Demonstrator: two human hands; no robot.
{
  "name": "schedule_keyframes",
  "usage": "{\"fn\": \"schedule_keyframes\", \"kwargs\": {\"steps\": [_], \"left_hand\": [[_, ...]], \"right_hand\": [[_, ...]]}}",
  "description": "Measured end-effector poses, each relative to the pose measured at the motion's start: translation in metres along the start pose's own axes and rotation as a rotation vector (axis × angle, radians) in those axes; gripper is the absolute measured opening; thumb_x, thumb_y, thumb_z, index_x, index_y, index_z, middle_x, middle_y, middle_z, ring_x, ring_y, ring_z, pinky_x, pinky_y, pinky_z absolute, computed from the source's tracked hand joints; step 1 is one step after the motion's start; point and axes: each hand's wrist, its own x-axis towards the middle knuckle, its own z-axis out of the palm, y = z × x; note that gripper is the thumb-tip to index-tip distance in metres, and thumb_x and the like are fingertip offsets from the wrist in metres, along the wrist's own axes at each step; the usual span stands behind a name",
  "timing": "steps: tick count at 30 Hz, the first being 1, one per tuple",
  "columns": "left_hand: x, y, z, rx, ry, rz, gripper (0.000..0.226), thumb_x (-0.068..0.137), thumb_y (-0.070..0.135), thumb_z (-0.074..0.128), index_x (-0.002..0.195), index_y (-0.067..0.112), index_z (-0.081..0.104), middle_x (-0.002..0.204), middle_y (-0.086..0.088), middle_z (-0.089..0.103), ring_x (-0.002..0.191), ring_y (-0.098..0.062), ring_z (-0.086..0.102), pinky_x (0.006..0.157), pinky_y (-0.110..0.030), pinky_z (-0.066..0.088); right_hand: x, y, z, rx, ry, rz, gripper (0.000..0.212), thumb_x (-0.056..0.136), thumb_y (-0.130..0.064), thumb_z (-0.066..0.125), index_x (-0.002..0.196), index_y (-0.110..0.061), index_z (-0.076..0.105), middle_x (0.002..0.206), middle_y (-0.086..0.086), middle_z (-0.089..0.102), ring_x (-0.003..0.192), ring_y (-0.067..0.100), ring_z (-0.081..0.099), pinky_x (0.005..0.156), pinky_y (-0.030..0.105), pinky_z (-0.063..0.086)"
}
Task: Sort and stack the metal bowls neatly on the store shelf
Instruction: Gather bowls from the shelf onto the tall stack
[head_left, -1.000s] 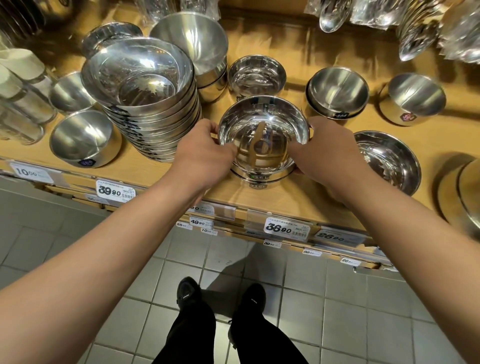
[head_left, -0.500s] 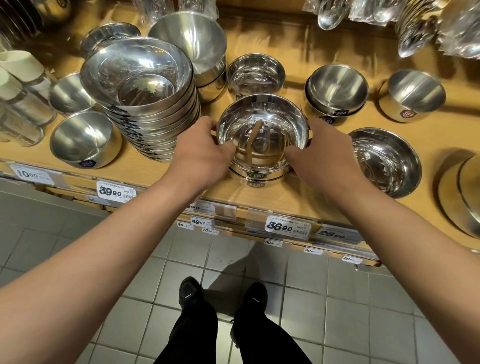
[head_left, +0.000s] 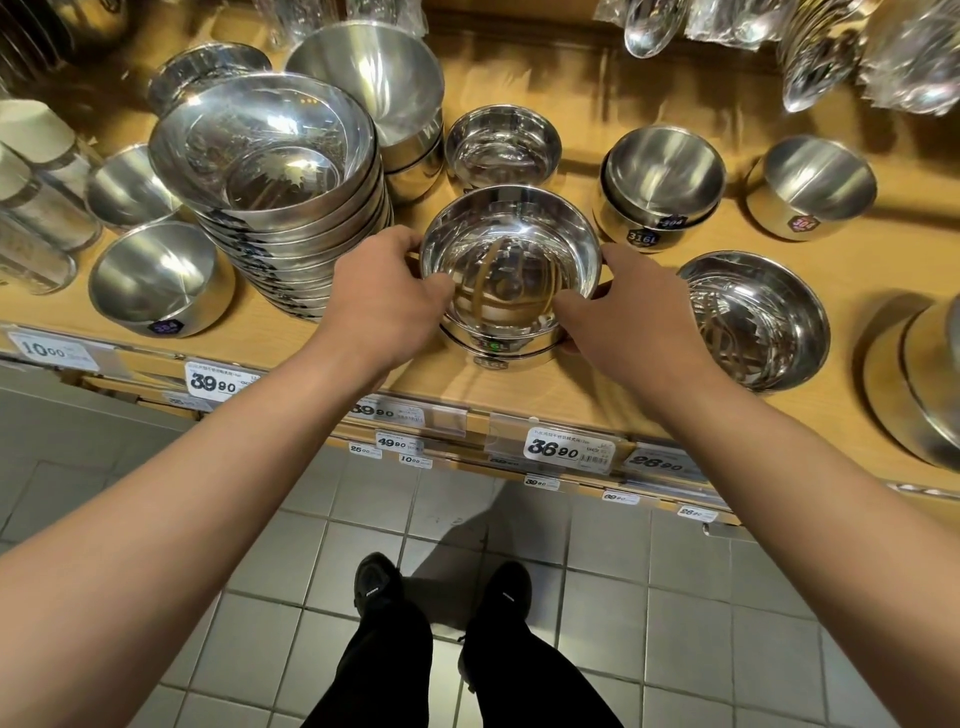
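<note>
The top bowl of a small stack is gripped at opposite sides — left hand, right hand — arms outstretched.

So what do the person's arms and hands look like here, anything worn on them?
Both arms are bare from as far up as the view reaches: no sleeves, gloves, watch or rings show on the left hand or right hand. Lower down, black trousers and black shoes are visible.

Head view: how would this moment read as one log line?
left hand: grips shiny bowl | right hand: grips it | bowl: atop short stack, shelf front
</note>
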Motion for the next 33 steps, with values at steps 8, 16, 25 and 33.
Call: {"fn": "schedule_keyframes", "kwargs": {"steps": [8, 16, 25, 33], "left_hand": [[-0.0013, -0.0035, 0.001, -0.009, 0.027, 0.014, 0.031, 0.083, 0.018, 0.07, 0.113, 0.013, 0.072, 0.099, -0.011, 0.075, 0.096, -0.033, 0.072, 0.088, -0.049, 0.06], [-0.0011, -0.0044, 0.0002, -0.003, 0.031, 0.006, 0.026, 0.082, 0.017, 0.073, 0.108, 0.014, 0.071, 0.084, 0.003, 0.066, 0.095, -0.032, 0.071, 0.087, -0.049, 0.061], [-0.0014, -0.0021, -0.0014, 0.016, 0.027, 0.005, 0.025, 0.084, 0.015, 0.072, 0.109, 0.013, 0.069, 0.088, -0.001, 0.067, 0.096, -0.032, 0.071, 0.088, -0.049, 0.06], [-0.0072, 0.0017, -0.0056, 0.065, 0.019, 0.028, 0.022, 0.087, 0.021, 0.071, 0.109, 0.021, 0.067, 0.079, 0.016, 0.06, 0.082, -0.019, 0.065, 0.087, -0.044, 0.06]], "right_hand": [[0.0046, -0.0012, -0.0027, -0.002, -0.001, -0.004, 0.02, 0.092, -0.024, 0.064, 0.109, -0.016, 0.07, 0.096, 0.003, 0.073, 0.092, 0.025, 0.069, 0.084, 0.039, 0.057], [0.008, 0.0001, -0.0028, -0.012, 0.004, -0.039, 0.021, 0.092, -0.024, 0.064, 0.112, -0.018, 0.07, 0.098, 0.001, 0.073, 0.092, 0.026, 0.07, 0.085, 0.036, 0.055], [0.0074, 0.002, 0.0, -0.015, 0.01, -0.034, 0.023, 0.091, -0.023, 0.064, 0.113, -0.019, 0.069, 0.094, 0.0, 0.073, 0.091, 0.024, 0.07, 0.083, 0.034, 0.054], [0.0051, 0.0019, -0.0009, 0.018, -0.001, -0.029, 0.022, 0.093, -0.023, 0.063, 0.115, -0.019, 0.068, 0.088, -0.002, 0.07, 0.09, 0.024, 0.069, 0.081, 0.035, 0.055]]}}
